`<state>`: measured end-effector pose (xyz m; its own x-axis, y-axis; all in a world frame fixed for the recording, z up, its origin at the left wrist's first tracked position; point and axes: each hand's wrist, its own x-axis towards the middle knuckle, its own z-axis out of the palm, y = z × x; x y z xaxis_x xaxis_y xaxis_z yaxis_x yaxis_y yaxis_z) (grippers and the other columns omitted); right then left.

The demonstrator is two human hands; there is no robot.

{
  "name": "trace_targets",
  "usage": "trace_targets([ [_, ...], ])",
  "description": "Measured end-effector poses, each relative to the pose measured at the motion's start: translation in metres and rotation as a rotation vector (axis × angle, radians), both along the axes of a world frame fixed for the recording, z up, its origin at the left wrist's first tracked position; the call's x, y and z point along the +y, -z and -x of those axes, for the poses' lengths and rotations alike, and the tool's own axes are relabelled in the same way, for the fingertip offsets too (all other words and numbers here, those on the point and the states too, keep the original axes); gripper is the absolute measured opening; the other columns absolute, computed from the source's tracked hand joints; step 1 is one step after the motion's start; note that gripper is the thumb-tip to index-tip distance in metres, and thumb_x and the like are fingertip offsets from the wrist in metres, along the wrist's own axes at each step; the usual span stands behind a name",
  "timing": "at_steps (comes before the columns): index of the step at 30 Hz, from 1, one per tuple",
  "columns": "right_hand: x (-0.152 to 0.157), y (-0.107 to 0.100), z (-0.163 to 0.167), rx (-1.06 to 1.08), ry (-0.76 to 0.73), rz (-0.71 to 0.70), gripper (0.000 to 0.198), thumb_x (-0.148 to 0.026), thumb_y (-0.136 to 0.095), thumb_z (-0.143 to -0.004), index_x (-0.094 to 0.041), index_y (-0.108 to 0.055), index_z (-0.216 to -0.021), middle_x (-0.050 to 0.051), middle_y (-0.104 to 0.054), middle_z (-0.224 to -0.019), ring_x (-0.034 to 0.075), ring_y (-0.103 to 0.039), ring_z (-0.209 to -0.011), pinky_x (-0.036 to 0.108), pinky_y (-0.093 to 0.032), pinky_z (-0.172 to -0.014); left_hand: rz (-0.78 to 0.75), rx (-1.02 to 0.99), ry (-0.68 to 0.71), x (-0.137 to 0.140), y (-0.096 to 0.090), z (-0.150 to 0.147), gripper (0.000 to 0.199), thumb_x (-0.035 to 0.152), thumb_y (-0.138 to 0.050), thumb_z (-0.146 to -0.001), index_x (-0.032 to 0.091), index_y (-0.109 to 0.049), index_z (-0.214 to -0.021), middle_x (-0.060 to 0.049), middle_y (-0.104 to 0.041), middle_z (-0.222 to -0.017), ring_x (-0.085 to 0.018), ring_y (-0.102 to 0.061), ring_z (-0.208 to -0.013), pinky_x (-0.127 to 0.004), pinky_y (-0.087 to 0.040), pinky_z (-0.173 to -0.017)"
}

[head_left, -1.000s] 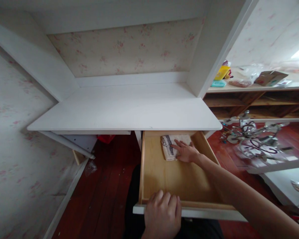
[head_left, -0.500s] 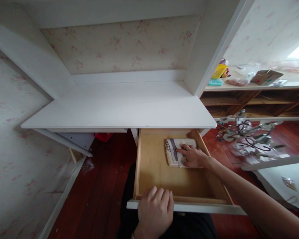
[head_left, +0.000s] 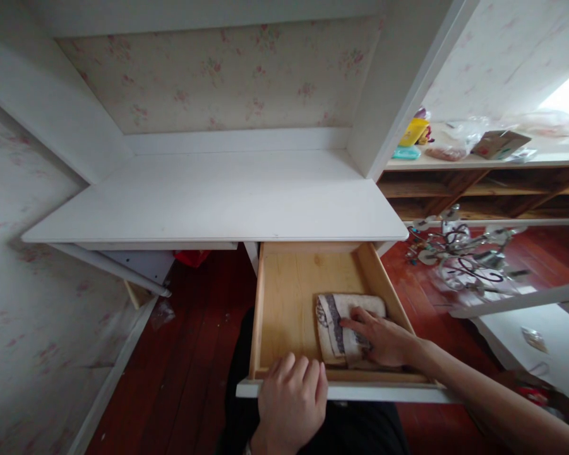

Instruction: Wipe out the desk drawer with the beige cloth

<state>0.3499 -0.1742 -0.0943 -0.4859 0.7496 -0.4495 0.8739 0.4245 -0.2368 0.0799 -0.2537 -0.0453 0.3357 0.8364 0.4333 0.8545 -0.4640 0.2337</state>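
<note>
A pulled-out wooden drawer [head_left: 284,303] with a white front hangs under the white desk. My left hand [head_left: 291,398] is closed over the top edge of the drawer front, left of its middle. Inside the drawer, near the front right corner, lies a folded cream towel [head_left: 331,335] with a grey-purple patterned band. My right hand [head_left: 379,338] presses down on this towel, its index finger stretched over the band and the other fingers partly bent. The thumb side and the towel's right part are partly hidden by the hand.
The white desktop [head_left: 246,196] overhangs the drawer. To the right, a chandelier [head_left: 468,253] with curled metal arms lies on the red wood floor. Behind it, a low shelf holds a cardboard box [head_left: 499,144] and plastic bags. A white panel [head_left: 516,335] is at lower right.
My right hand and the towel have slid together from the drawer's middle toward its front. My left hand stays on the drawer front. The view has shifted slightly.
</note>
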Motion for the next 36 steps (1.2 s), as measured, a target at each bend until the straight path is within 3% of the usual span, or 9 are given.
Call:
trace_targets([
  [5,0.011,-0.008,0.028,-0.015,-0.046,0.015,0.084,-0.023,-0.068,-0.062,-0.036,-0.042,-0.141,0.015,-0.042,-0.135,0.036,-0.055,-0.111,0.048,-0.05,-0.084,-0.004,-0.007,-0.008,0.0,0.0,0.0,0.02,0.021,-0.059,-0.085,0.023,-0.049,-0.067,0.001,-0.052,-0.061,-0.018,-0.048,-0.064,-0.036,-0.03,-0.059],
  [12,0.014,-0.011,0.111,-0.012,-0.202,-0.07,0.076,-0.029,-0.07,-0.064,-0.036,-0.046,-0.135,0.014,-0.045,-0.131,0.035,-0.054,-0.108,0.048,-0.05,-0.079,-0.028,-0.031,-0.013,0.0,0.002,0.0,0.02,0.02,-0.061,-0.083,0.023,-0.049,-0.067,0.001,-0.052,-0.06,-0.017,-0.049,-0.062,-0.034,-0.031,-0.058],
  [17,0.016,-0.008,0.155,0.007,-0.214,-0.109,0.063,-0.033,-0.066,-0.073,-0.036,-0.047,-0.133,0.013,-0.048,-0.13,0.034,-0.052,-0.107,0.048,-0.049,-0.077,-0.043,-0.05,-0.008,0.001,0.006,0.001,0.021,0.02,-0.062,-0.081,0.023,-0.048,-0.066,0.001,-0.051,-0.059,-0.017,-0.049,-0.061,-0.034,-0.031,-0.058],
  [21,0.029,-0.007,0.162,0.007,-0.149,-0.107,0.072,-0.038,-0.071,-0.065,-0.037,-0.048,-0.133,0.012,-0.048,-0.131,0.036,-0.05,-0.109,0.049,-0.047,-0.079,-0.047,-0.054,-0.006,0.001,0.008,0.002,0.018,0.019,-0.062,-0.081,0.023,-0.049,-0.069,0.001,-0.053,-0.061,-0.018,-0.051,-0.063,-0.035,-0.032,-0.059],
  [27,0.073,-0.009,0.171,-0.027,-0.029,-0.243,0.065,-0.038,-0.064,-0.07,-0.033,-0.049,-0.133,0.011,-0.046,-0.135,0.035,-0.049,-0.11,0.054,-0.041,-0.085,-0.068,-0.044,0.005,0.001,0.009,0.001,0.019,0.02,-0.063,-0.081,0.023,-0.048,-0.069,0.001,-0.052,-0.058,-0.017,-0.049,-0.059,-0.035,-0.03,-0.057],
  [33,0.112,0.0,0.172,-0.052,0.015,-0.342,0.067,-0.037,-0.057,-0.078,-0.028,-0.041,-0.143,0.013,-0.04,-0.145,0.035,-0.042,-0.124,0.06,-0.014,-0.106,-0.06,-0.051,0.004,0.002,0.01,0.002,0.017,0.021,-0.062,-0.081,0.023,-0.048,-0.071,0.002,-0.053,-0.06,-0.017,-0.05,-0.06,-0.035,-0.03,-0.058],
  [36,0.117,0.006,0.162,-0.059,0.0,-0.314,0.064,-0.037,-0.052,-0.082,-0.026,-0.039,-0.144,0.013,-0.036,-0.15,0.034,-0.039,-0.129,0.055,-0.018,-0.106,-0.051,-0.049,0.0,0.002,0.011,0.002,0.017,0.021,-0.062,-0.082,0.023,-0.048,-0.072,0.002,-0.053,-0.06,-0.017,-0.05,-0.061,-0.036,-0.03,-0.058],
])
